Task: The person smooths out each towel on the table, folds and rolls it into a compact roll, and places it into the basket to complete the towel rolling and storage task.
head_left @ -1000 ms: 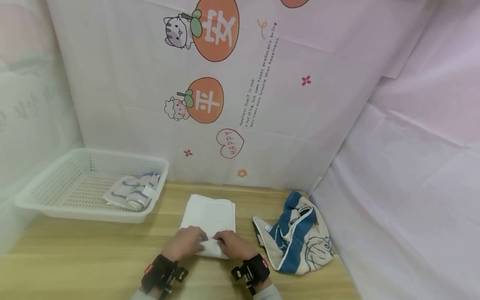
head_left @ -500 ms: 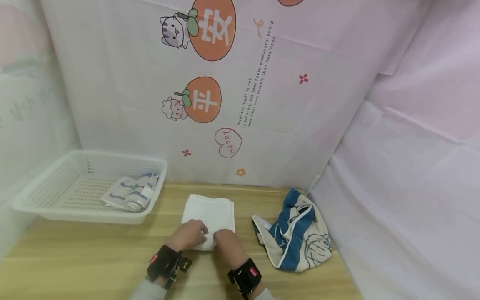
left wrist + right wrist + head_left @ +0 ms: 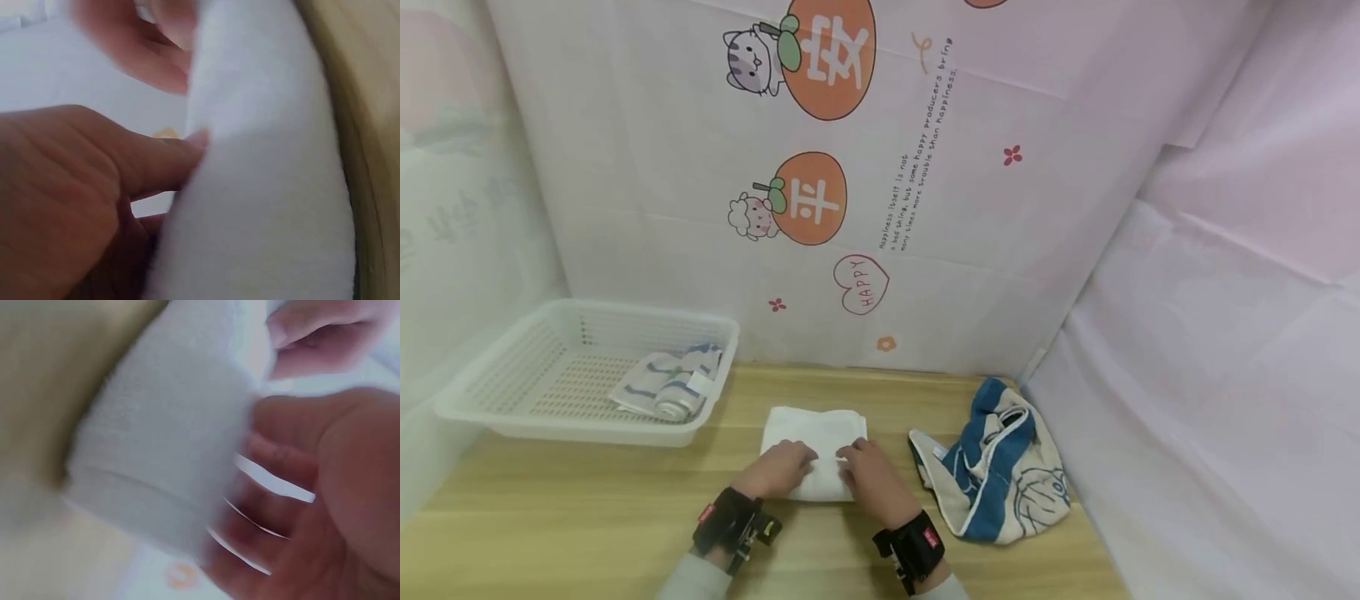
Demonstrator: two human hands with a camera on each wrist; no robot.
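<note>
On the table lies a folded white towel (image 3: 826, 482), its near part forming a thick roll. My left hand (image 3: 778, 468) grips the left part of this roll; in the left wrist view its thumb (image 3: 165, 159) presses the towel's edge. The right hand (image 3: 880, 483) holds the roll's right part, and the right wrist view shows the fingers (image 3: 262, 506) reaching round the towel, somewhat blurred. Both hands are close together, knuckles up. The fingertips under the roll are hidden in the head view.
To the left stands a white perforated basket (image 3: 587, 429) with a rolled, blue-striped towel (image 3: 673, 387) inside. A crumpled blue and beige towel (image 3: 992, 467) lies to the right. Printed white cloth walls (image 3: 955, 317) enclose the wooden table (image 3: 587, 517).
The towel's far edge has come nearer and its flat part is shorter. My right hand swung inward, then back out to the right with its fingers spread. Basket and crumpled towel stay put.
</note>
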